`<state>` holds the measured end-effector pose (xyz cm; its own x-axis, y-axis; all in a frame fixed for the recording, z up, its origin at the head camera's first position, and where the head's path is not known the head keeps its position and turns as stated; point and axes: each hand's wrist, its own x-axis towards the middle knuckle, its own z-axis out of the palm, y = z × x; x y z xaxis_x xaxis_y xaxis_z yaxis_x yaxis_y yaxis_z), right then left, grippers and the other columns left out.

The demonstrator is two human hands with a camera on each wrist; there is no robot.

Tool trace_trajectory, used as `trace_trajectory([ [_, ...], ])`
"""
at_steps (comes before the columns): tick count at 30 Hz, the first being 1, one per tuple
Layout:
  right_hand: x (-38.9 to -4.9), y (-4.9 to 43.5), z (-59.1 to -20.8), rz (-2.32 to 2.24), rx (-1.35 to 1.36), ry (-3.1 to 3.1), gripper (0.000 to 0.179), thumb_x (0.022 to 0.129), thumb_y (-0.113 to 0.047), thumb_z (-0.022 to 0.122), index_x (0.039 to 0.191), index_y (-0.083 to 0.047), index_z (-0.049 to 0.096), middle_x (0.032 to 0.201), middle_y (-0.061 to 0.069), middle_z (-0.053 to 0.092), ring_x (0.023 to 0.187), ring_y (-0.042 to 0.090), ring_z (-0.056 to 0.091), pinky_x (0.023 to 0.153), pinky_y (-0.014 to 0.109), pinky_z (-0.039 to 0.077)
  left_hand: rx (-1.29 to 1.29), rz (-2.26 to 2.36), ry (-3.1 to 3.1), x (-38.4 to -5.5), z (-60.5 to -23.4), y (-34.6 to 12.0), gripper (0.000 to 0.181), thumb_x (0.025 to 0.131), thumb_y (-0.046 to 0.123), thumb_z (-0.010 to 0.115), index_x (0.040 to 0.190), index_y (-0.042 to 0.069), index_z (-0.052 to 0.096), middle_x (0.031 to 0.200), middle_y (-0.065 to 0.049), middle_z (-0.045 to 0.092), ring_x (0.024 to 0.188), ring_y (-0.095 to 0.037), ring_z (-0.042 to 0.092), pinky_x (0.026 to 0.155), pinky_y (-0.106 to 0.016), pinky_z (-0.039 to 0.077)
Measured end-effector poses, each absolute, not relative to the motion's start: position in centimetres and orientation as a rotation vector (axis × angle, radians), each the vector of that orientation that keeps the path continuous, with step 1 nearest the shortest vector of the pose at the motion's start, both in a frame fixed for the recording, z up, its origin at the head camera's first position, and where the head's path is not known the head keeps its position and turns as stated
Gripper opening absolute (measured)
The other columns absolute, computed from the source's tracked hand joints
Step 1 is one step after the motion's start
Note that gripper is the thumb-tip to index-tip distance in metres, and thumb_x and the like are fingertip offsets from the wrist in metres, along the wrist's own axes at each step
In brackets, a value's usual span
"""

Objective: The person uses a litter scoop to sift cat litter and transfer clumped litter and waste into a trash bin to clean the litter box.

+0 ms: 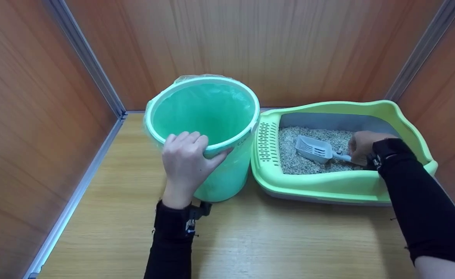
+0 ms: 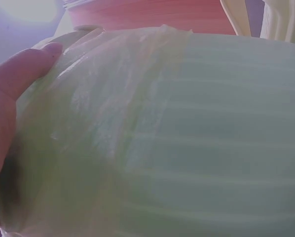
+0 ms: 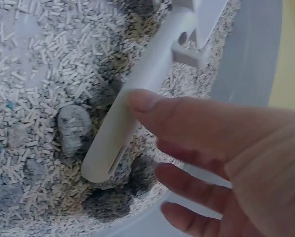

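In the head view, my left hand point(image 1: 184, 159) grips the near rim of a green trash can point(image 1: 221, 180), fingers bent over the edge. The thumb point(image 2: 36, 61) lies along the outside, over a thin clear bag point(image 2: 108, 94) lining the can. My right hand point(image 1: 364, 145) is inside the green litter box point(image 1: 320, 184), at the handle of a light blue litter scoop point(image 1: 314, 149). Seen from the right wrist, the thumb presses on the handle point(image 3: 137, 84) and the other fingers curve below it. The scoop's slotted head lies on the litter.
Grey pellet litter point(image 1: 297, 164) fills the box, with darker clumps point(image 3: 108, 200) beside the scoop handle. The box stands right of the can on a wooden floor point(image 1: 250, 240). Wood panels point(image 1: 250, 46) with metal edging close in the back and both sides.
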<state>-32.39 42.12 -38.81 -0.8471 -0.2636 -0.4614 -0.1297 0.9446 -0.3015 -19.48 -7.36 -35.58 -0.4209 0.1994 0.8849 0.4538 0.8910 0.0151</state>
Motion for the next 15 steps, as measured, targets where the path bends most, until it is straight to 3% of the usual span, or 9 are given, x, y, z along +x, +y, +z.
trace_trajectory([
  [3,-33.6,42.7,-39.9,-0.410,-0.268,2.506,0.015,0.080,-0.007,0.075,0.091,-0.005,0.065,0.073,0.002,0.061,0.060,0.015,0.054,0.057,0.031,0.044,-0.477,-0.311,-2.013,-19.5,-35.6,-7.4,0.063,0.082,0.061,0.079,0.059,0.009,0.051,0.056,-0.003,0.047,0.054,-0.025,0.046,0.057,-0.039,0.036],
  [8,-33.9,42.9,-40.6,-0.461,-0.228,2.381,0.034,0.077,-0.008,0.079,0.105,-0.001,0.061,0.078,0.003,0.061,0.064,0.015,0.056,0.060,0.031,0.046,-0.484,-0.309,-2.008,-19.5,-35.6,-7.3,0.063,0.081,0.061,0.079,0.059,0.009,0.051,0.055,-0.003,0.046,0.054,-0.024,0.046,0.057,-0.039,0.035],
  [15,-34.5,42.6,-40.6,-0.424,-0.278,2.407,0.025,0.082,-0.007,0.070,0.105,-0.001,0.063,0.077,0.002,0.061,0.064,0.015,0.054,0.059,0.030,0.044,-0.465,-0.308,-2.012,-19.5,-35.8,-7.6,0.063,0.081,0.062,0.079,0.059,0.009,0.051,0.056,-0.003,0.048,0.055,-0.025,0.047,0.057,-0.039,0.036],
])
